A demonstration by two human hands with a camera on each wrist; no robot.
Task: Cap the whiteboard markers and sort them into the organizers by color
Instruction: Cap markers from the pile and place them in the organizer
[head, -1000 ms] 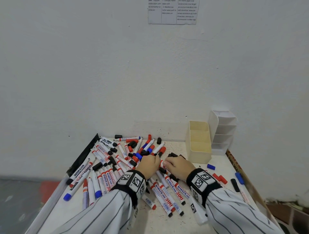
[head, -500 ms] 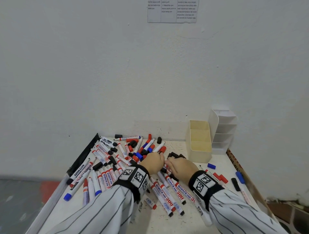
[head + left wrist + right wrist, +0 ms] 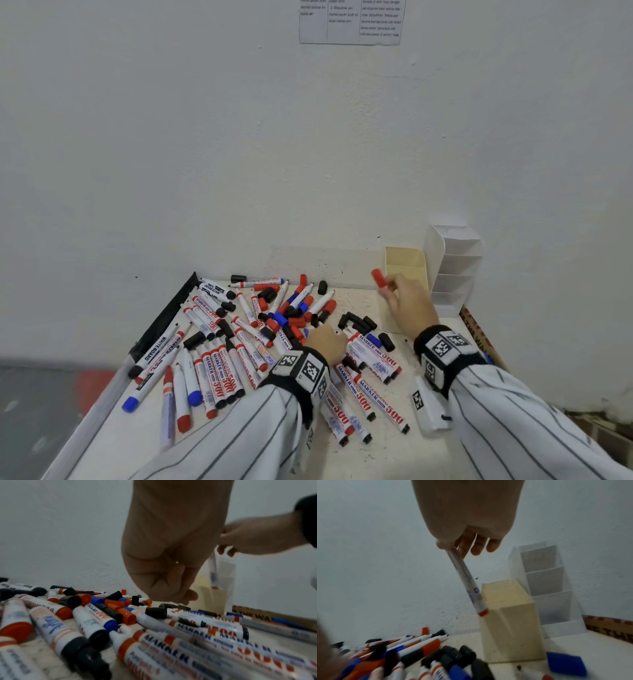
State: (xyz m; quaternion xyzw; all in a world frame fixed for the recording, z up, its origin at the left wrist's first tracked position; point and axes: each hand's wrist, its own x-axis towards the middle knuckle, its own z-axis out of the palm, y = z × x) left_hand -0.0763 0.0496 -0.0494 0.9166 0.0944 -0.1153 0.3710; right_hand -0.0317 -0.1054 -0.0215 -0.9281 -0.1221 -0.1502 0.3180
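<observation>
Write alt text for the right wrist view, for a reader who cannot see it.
The right hand pinches a capped red whiteboard marker by its upper end, hanging it tilted beside the open cream plastic organizer. A white tiered plastic organizer stands behind, and loose markers and caps litter the table below.

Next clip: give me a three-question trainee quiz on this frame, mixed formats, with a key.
1. True or false: the right hand holds a red-capped marker up beside the cream organizer.
2. Where is the left hand? A) inside the white tiered organizer B) low over the marker pile C) on the wall notice
3. Fill in: the visible compartments of both organizers hold ____ markers.

Key: 1 true; 2 B; 3 no
</observation>
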